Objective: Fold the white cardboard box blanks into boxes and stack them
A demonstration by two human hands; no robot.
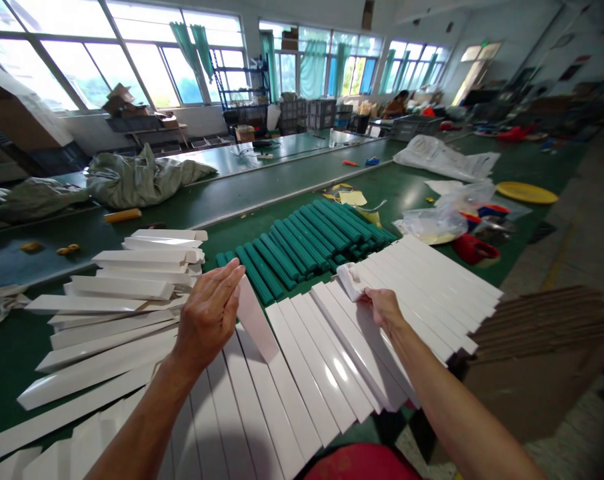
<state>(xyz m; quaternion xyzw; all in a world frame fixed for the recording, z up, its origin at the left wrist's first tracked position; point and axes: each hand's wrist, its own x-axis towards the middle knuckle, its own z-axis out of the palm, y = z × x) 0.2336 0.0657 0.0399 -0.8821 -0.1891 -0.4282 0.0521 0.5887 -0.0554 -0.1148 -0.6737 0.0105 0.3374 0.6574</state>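
- While the left hand (209, 313) holds a tilted white carton (257, 320) above the overlapping row of cartons (292, 373), the right hand (382, 307) pinches narrowly beside a white end piece (351, 281); its exact hold cannot be told.
- The step looks like handling single cartons at their upper ends, with green sticks (302, 240) lying just beyond on the desk (227, 235).
- The next move seems to call for a light grip and a steady carton, so that the row keeps its order.
- Leftward, a loose pile of cartons (122, 288) crowds the forearm.
- Nearest the body, carton ends overhang the desk edge.
- Freer room lies above the row; rightward, plastic bags (437, 223) limit it.
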